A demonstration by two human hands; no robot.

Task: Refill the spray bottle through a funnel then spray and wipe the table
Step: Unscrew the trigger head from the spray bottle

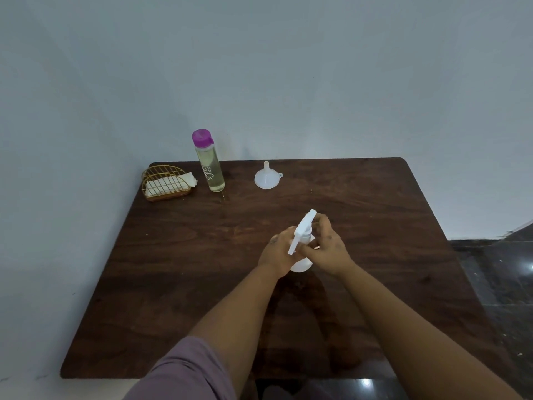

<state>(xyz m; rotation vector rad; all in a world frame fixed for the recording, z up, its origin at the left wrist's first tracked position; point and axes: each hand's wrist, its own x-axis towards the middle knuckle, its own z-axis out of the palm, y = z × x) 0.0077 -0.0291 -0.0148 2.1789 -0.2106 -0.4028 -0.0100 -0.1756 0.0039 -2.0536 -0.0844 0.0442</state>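
A white spray bottle (302,265) stands at the middle of the dark wooden table (202,284). My left hand (277,254) is wrapped around its body. My right hand (326,246) grips the white trigger head (302,230) at the bottle's neck. A white funnel (266,176) rests wide mouth down near the table's far edge. Left of it stands a tall clear bottle (210,166) with a purple cap, holding pale yellowish liquid. Most of the spray bottle's body is hidden by my hands.
A gold wire holder (164,183) with folded white cloths sits at the far left corner. A pale wall runs behind and left of the table. Dark glossy floor (499,284) lies to the right.
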